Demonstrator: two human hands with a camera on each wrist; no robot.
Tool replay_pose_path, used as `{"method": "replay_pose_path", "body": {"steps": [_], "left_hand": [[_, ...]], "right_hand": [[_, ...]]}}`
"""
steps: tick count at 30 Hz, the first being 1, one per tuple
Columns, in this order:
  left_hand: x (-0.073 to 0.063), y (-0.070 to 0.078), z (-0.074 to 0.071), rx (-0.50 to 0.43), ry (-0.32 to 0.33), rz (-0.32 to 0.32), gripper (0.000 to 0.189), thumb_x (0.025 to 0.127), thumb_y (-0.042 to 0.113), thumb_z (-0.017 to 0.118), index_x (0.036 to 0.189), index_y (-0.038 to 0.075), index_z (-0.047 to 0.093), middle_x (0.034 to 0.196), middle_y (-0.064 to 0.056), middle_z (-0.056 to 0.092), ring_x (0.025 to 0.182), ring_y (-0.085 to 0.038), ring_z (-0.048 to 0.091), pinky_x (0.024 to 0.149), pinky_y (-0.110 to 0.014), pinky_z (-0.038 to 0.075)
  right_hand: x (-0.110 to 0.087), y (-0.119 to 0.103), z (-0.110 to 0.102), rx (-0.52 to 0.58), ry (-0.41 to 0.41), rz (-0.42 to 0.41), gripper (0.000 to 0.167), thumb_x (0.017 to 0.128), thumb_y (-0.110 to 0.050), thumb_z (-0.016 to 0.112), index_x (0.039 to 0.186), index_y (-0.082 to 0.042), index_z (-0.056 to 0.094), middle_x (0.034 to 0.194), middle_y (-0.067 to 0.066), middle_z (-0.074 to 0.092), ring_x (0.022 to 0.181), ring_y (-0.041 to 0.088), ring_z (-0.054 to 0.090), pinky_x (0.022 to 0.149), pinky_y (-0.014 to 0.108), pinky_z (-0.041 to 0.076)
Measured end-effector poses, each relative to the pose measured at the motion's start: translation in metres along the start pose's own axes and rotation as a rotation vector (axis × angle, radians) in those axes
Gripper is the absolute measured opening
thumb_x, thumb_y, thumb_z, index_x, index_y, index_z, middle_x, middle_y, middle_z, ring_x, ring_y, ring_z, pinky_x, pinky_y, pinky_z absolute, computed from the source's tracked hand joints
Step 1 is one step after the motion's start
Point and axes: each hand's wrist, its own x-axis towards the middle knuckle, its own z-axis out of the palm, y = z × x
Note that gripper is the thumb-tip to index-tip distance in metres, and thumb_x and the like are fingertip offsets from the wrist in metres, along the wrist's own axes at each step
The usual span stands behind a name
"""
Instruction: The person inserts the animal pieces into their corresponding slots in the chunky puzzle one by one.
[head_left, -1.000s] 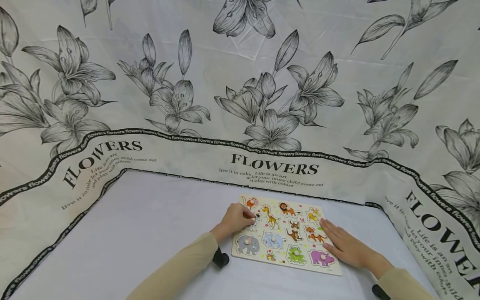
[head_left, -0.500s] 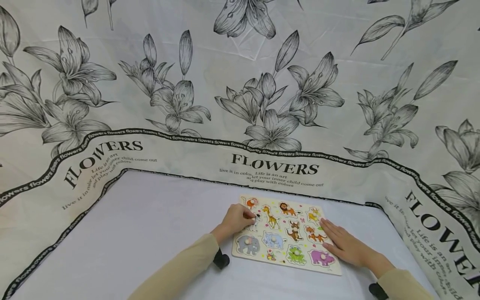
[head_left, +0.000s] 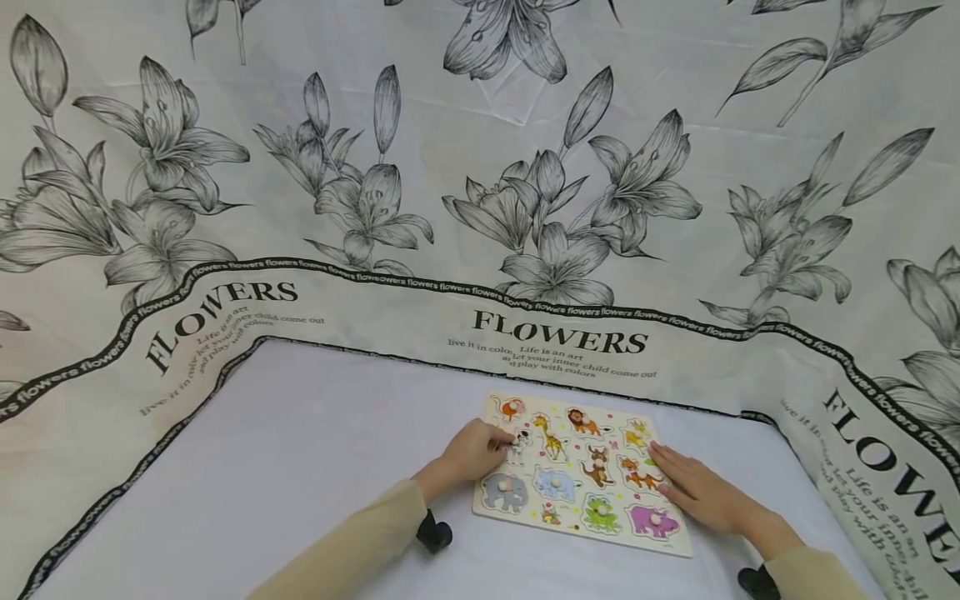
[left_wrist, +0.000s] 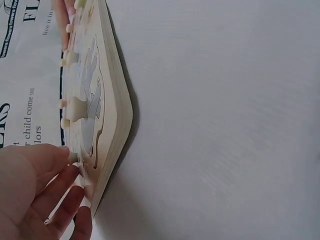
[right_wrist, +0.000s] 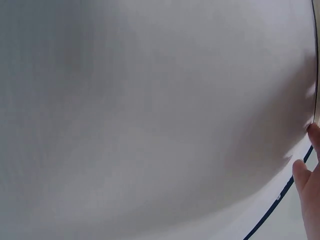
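Note:
A wooden knob puzzle board (head_left: 577,535) with animal pieces lies on the white cloth, every piece seated flat in the head view. At its left side, my left hand (head_left: 474,450) has thumb and forefinger at the small knob of the zebra piece (head_left: 519,450). In the left wrist view, the thumb and a fingertip pinch that pale knob (left_wrist: 73,157) beyond the elephant piece (left_wrist: 90,112). My right hand (head_left: 701,490) lies with straight fingers on the board's right edge, by the tiger piece (head_left: 640,475). Only part of it shows in the right wrist view, fingertips at the board's edge.
Other pieces include a giraffe (head_left: 551,437), a lion (head_left: 585,422), a frog (head_left: 602,514) and a hippo (head_left: 654,522). White cloth (head_left: 337,433) covers the surface around the board. Behind it rises a flower-printed curtain (head_left: 420,208) with a black border.
The head view has shifted slightly. My left hand has dropped a little with its forefinger straighter, so more of the zebra piece shows. The right hand stays on the board's edge.

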Motion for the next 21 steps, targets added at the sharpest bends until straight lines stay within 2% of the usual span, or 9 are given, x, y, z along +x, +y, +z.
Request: {"method": "replay_pose_path", "body": {"steps": [1,4,6,7,9,13,18,19,21], "left_hand": [[-0.002,0.000,-0.001,0.006,-0.012,0.015,0.030,0.086,0.005,0.062,0.114,0.009,0.071,0.073,-0.003,0.061,0.062,-0.008,0.039,0.057,-0.019,0.032],[-0.008,0.001,-0.005,0.038,-0.036,0.052,0.029,0.088,0.004,0.059,0.116,0.006,0.069,0.098,-0.009,0.073,0.066,-0.010,0.053,0.064,-0.019,0.044],[-0.014,0.000,-0.008,0.068,-0.036,0.061,0.029,0.092,0.006,0.056,0.119,0.005,0.067,0.116,-0.010,0.070,0.086,-0.015,0.064,0.081,-0.025,0.052],[-0.017,-0.002,-0.010,0.080,-0.033,0.062,0.030,0.093,0.007,0.055,0.121,0.004,0.065,0.121,-0.011,0.067,0.098,-0.019,0.065,0.089,-0.029,0.051],[-0.024,-0.006,-0.013,0.114,-0.009,0.058,0.032,0.096,0.010,0.053,0.125,0.004,0.061,0.135,-0.011,0.058,0.121,-0.024,0.058,0.103,-0.037,0.045],[-0.037,-0.021,-0.024,0.201,0.070,0.061,0.039,0.097,0.015,0.052,0.135,0.005,0.053,0.147,-0.014,0.045,0.134,-0.031,0.046,0.108,-0.046,0.039],[-0.053,-0.039,-0.053,0.419,0.167,0.105,0.050,0.096,0.028,0.056,0.142,0.011,0.046,0.152,-0.014,0.038,0.139,-0.036,0.036,0.107,-0.054,0.036],[-0.055,-0.043,-0.060,0.461,0.179,0.112,0.052,0.096,0.032,0.055,0.144,0.012,0.045,0.153,-0.013,0.037,0.141,-0.036,0.034,0.108,-0.055,0.034],[-0.059,-0.050,-0.076,0.534,0.195,0.121,0.056,0.097,0.038,0.052,0.147,0.014,0.040,0.155,-0.013,0.032,0.144,-0.037,0.028,0.111,-0.058,0.029]], "right_hand": [[0.000,-0.001,0.000,-0.017,0.009,-0.004,0.059,0.100,-0.036,0.047,0.146,-0.002,0.037,0.152,0.022,0.035,0.135,0.046,0.034,0.119,0.030,0.012],[-0.001,-0.004,0.003,-0.056,0.020,0.020,0.057,0.101,-0.035,0.046,0.145,-0.001,0.038,0.151,0.022,0.036,0.135,0.045,0.036,0.120,0.030,0.013],[-0.002,-0.006,0.005,-0.089,0.024,0.035,0.055,0.101,-0.034,0.045,0.144,-0.001,0.039,0.150,0.022,0.037,0.135,0.044,0.038,0.113,0.051,0.027],[-0.002,-0.007,0.005,-0.102,0.026,0.033,0.054,0.101,-0.032,0.046,0.144,0.000,0.040,0.149,0.022,0.038,0.134,0.044,0.039,0.106,0.058,0.032],[-0.003,-0.008,0.006,-0.099,0.009,0.052,0.052,0.101,-0.030,0.046,0.144,-0.001,0.040,0.149,0.023,0.037,0.134,0.044,0.039,0.105,0.058,0.033],[-0.006,-0.009,0.004,-0.092,-0.019,0.053,0.048,0.101,-0.025,0.047,0.143,-0.002,0.042,0.147,0.024,0.040,0.131,0.046,0.041,0.103,0.058,0.037],[-0.010,-0.010,-0.004,-0.112,0.039,0.029,0.054,0.100,-0.032,0.049,0.145,-0.004,0.040,0.146,0.021,0.043,0.131,0.045,0.041,0.104,0.060,0.032],[-0.011,-0.009,-0.005,-0.125,0.059,0.026,0.057,0.099,-0.034,0.049,0.146,-0.005,0.037,0.148,0.020,0.041,0.134,0.045,0.038,0.106,0.061,0.029],[-0.013,-0.007,-0.007,-0.164,0.099,0.019,0.064,0.099,-0.039,0.048,0.151,-0.007,0.028,0.154,0.018,0.032,0.145,0.039,0.019,0.115,0.060,0.011]]}}
